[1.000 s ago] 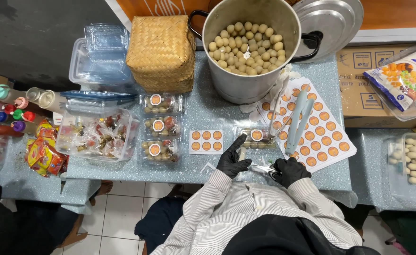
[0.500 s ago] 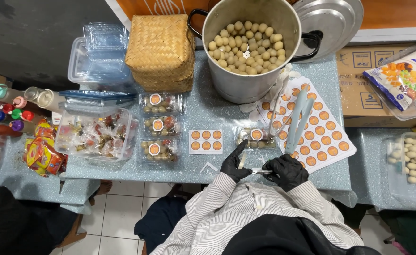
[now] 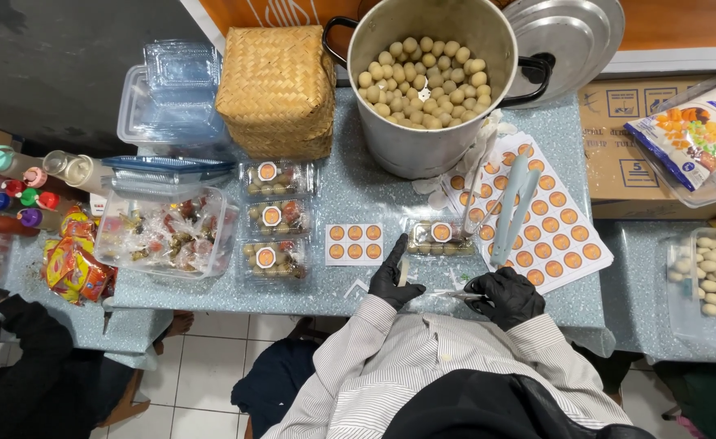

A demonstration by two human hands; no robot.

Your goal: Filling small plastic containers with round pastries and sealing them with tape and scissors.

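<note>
Left hand [image 3: 394, 279] pinches small pale strip; right hand [image 3: 504, 294] grips thin tool over counter [image 3: 358, 187] edge. Risk: strip slips, drops to floor.

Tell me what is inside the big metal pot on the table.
The metal pot holds many small, pale, round balls, piled close to the rim. Only the top layer shows; what lies below it is covered.
</note>
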